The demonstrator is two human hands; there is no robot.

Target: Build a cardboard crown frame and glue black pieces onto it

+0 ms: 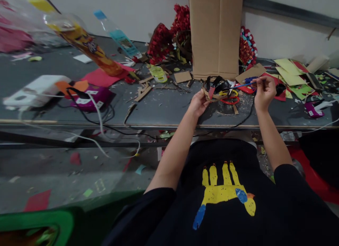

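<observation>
My left hand (pixel 199 104) pinches the near-left edge of a small ring-shaped craft piece (pixel 209 91) of brown strips, with dark and red bits on it. My right hand (pixel 265 92) is closed on a thin blue stick (pixel 242 85), whose far end points left to the craft piece. Behind the stick lies a dark blue object (pixel 249 79), partly covered; its kind is unclear. Red and yellow loops (pixel 230 99), perhaps scissors handles, lie just right of the craft piece. A black cord (pixel 250 113) runs down below my right hand.
A cardboard sheet (pixel 217 34) stands upright behind my hands, with red tufted decorations (pixel 160 43) beside it. Leftward are an orange drink bottle (pixel 87 45), a blue-capped bottle (pixel 122 37), a purple box (pixel 90 97) and a white power strip (pixel 37 90). Paper sheets (pixel 291 73) lie right.
</observation>
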